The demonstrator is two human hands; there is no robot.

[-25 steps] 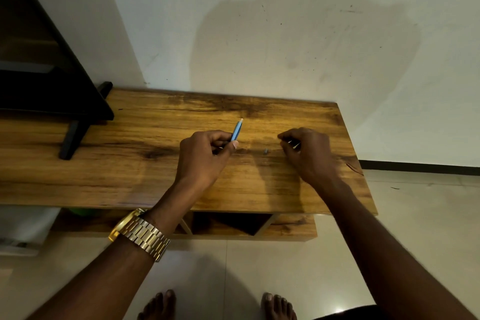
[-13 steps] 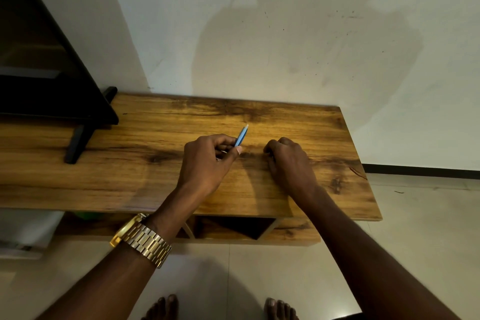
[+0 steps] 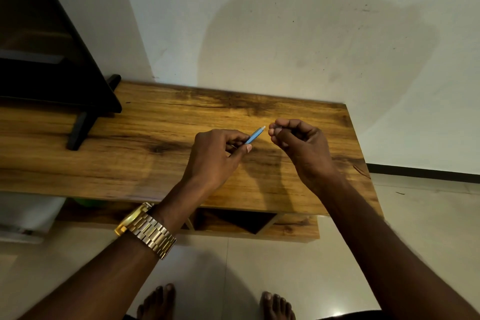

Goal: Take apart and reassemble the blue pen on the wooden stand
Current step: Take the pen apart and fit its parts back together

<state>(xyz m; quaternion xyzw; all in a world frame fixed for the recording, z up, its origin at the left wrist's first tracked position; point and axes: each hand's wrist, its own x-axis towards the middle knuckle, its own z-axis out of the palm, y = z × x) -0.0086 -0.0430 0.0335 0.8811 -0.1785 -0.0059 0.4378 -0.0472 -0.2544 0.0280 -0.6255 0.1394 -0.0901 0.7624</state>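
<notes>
Reassembly: left hand [image 3: 215,156] fingers pinch blue pen barrel [image 3: 255,135]; right hand [image 3: 298,143] fingers pressed together, contents unclear. Next: align with barrel tip.

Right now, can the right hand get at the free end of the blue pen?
Probably yes: the right hand is just beside the blue pen tip, nothing between them, while the left hand holds the other end.

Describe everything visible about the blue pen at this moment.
The blue pen shows only a short, slim, plastic-looking light-blue barrel section ending in a pale whitish tip. It tilts up and to the right above the wooden stand, not touching it. The left hand pinches its lower end, hiding the rest. The right hand, fingers bunched, sits just beyond the tip; contact is unclear.
</notes>
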